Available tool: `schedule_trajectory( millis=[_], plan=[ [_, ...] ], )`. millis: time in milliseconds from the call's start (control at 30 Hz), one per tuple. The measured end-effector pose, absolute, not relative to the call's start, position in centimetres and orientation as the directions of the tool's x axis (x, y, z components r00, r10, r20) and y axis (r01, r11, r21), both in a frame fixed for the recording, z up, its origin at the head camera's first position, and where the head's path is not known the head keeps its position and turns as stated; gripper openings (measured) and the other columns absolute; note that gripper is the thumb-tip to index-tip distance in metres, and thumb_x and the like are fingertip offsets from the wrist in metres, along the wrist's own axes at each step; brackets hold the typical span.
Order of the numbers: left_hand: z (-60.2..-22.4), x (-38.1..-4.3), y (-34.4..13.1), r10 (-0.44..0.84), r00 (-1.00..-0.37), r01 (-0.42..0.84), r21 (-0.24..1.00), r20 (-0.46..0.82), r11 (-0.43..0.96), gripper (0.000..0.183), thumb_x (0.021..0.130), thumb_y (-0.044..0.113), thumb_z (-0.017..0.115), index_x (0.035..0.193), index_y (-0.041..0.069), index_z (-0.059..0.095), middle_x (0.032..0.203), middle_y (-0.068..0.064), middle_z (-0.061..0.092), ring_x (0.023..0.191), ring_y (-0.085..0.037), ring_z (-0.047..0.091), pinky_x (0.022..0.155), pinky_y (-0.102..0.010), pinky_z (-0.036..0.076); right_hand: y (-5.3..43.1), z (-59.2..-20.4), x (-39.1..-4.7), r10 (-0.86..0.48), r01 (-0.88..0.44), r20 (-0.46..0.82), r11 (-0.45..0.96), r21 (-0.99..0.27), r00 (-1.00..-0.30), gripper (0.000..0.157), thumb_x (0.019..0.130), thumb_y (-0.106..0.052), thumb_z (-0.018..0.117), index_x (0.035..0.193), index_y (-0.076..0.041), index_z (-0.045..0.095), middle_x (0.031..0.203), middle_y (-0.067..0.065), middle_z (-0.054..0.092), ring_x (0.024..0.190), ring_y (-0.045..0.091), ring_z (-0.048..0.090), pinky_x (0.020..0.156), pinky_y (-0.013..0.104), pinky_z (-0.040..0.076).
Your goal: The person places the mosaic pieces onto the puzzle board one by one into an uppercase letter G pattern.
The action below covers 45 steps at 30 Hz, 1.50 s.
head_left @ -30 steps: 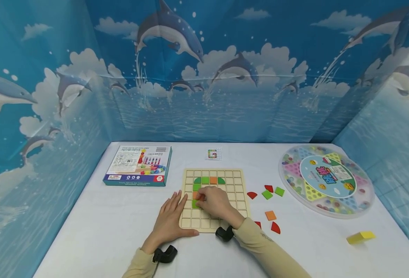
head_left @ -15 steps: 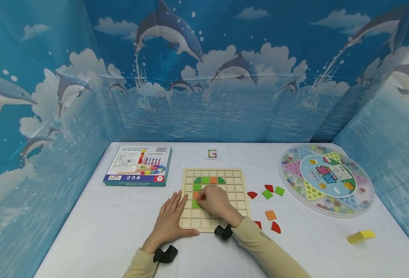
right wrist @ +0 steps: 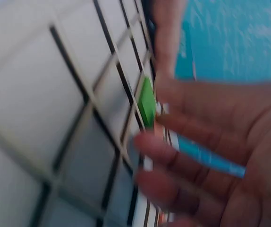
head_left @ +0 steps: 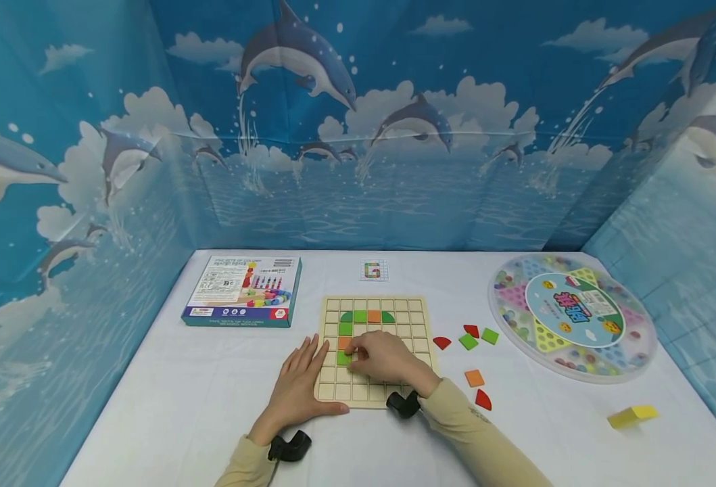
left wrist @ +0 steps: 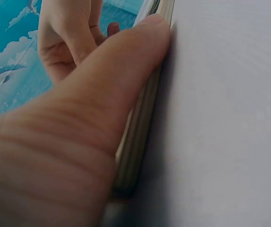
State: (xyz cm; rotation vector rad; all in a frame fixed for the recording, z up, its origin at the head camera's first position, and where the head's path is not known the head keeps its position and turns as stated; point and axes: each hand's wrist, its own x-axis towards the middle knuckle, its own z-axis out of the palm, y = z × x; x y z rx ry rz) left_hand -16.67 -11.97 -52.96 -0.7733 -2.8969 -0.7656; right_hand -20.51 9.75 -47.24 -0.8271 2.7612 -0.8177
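Observation:
A wooden grid board (head_left: 415, 385) lies on the white table, holding green, orange and dark-green tiles in some of its squares. My left hand (head_left: 299, 385) rests at its lower left corner, fingers along the left side and thumb along the front edge. Over the board's middle, my right hand (head_left: 385, 358) has its fingertips at the lowest green tile (head_left: 343, 358) in the left column. The right wrist view shows that green tile (right wrist: 147, 102) seated in its square, with the fingers loosely spread beside it and nothing visibly pinched. An orange tile (head_left: 344, 343) sits just above it.
Loose red, green and orange pieces (head_left: 474, 378) lie right of the board. A pattern card (head_left: 374, 270) is behind it. A boxed toy (head_left: 242, 291) stands left, a round marble game (head_left: 573, 318) right, and a yellow block (head_left: 631, 416) near the right front.
My right hand has drawn slightly right and its fingers have spread, showing more of the lowest green tile. My left hand stays in place.

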Motion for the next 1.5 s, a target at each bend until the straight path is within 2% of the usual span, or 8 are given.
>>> schedule_trajectory(
  millis=[133,233,500,733,967,1200,1367,1500],
  plan=[
    [-53.0,-16.7,-11.9,0.453,-0.881,0.463,0.459,0.138,0.759,0.118,0.065,0.074,0.068,0.151,0.008,0.023,0.157,-0.012,0.014,0.143,-0.027,0.006,0.111,-0.046,0.010,11.8,-46.8,-20.8,-0.584,-0.473,0.012,0.645,-0.600,-0.812,0.019,0.088,-0.027,0.069,0.102,-0.015,0.073,0.072,-0.015,0.056,0.062,0.004,0.049,0.056,0.025,0.043],
    [-53.0,-16.7,-11.9,0.454,-0.882,0.456,0.460,0.122,0.762,0.118,0.065,0.073,0.068,0.152,0.009,0.021,0.157,-0.012,0.012,0.143,-0.025,0.004,0.112,-0.045,0.008,14.0,-46.3,-20.8,-0.539,-0.438,0.035,0.641,-0.630,-0.841,0.016,0.089,-0.027,0.068,0.099,-0.016,0.073,0.073,-0.013,0.057,0.059,0.006,0.049,0.054,0.026,0.043],
    [-53.0,-16.7,-11.9,0.458,-0.878,0.469,0.453,0.143,0.758,0.119,0.064,0.073,0.069,0.151,0.006,0.023,0.156,-0.015,0.014,0.143,-0.029,0.007,0.111,-0.047,0.010,21.3,-45.7,-20.7,-0.272,-0.249,0.060,0.743,-0.621,-0.960,0.008,0.088,-0.024,0.070,0.089,-0.017,0.072,0.075,-0.009,0.060,0.053,0.010,0.048,0.046,0.028,0.039],
    [-53.1,-16.7,-12.0,0.455,-0.882,0.458,0.452,0.125,0.765,0.120,0.064,0.074,0.068,0.151,0.007,0.021,0.157,-0.013,0.012,0.143,-0.027,0.005,0.111,-0.045,0.008,25.9,-45.6,-20.4,-0.083,-0.080,0.018,0.844,-0.531,-0.996,0.011,0.085,-0.022,0.071,0.088,-0.011,0.071,0.073,-0.003,0.058,0.060,0.016,0.049,0.051,0.030,0.039],
    [-53.1,-16.8,-12.0,0.457,-0.878,0.468,0.451,0.141,0.760,0.120,0.063,0.076,0.067,0.151,0.007,0.022,0.156,-0.014,0.014,0.143,-0.028,0.006,0.111,-0.047,0.010,27.7,-46.0,-20.2,0.000,0.030,-0.066,0.888,-0.459,-0.998,0.014,0.086,-0.017,0.068,0.096,-0.007,0.071,0.081,0.003,0.060,0.073,0.022,0.050,0.058,0.034,0.041],
    [-53.0,-16.8,-12.0,0.461,-0.876,0.471,0.464,0.144,0.750,0.119,0.064,0.075,0.067,0.151,0.006,0.023,0.156,-0.014,0.014,0.143,-0.029,0.008,0.111,-0.048,0.010,28.1,-46.8,-20.4,0.021,0.059,-0.092,0.898,-0.436,-0.996,0.018,0.085,-0.015,0.068,0.100,-0.005,0.071,0.082,0.005,0.060,0.070,0.022,0.050,0.058,0.035,0.042],
    [-52.9,-16.7,-12.0,0.457,-0.881,0.457,0.468,0.121,0.757,0.120,0.064,0.073,0.069,0.152,0.009,0.020,0.157,-0.011,0.011,0.143,-0.025,0.004,0.112,-0.043,0.007,28.2,-47.0,-20.7,0.029,0.064,-0.085,0.895,-0.442,-0.996,0.017,0.085,-0.012,0.068,0.100,-0.004,0.070,0.082,0.007,0.060,0.070,0.024,0.049,0.059,0.036,0.042],
    [-52.9,-16.7,-12.0,0.458,-0.880,0.462,0.456,0.128,0.760,0.119,0.063,0.073,0.069,0.151,0.008,0.022,0.157,-0.012,0.013,0.143,-0.027,0.006,0.112,-0.045,0.009,28.3,-46.9,-20.9,0.029,0.065,-0.087,0.895,-0.442,-0.996,0.019,0.084,-0.012,0.070,0.100,-0.003,0.069,0.083,0.009,0.060,0.069,0.025,0.049,0.058,0.036,0.042]
  ],
)
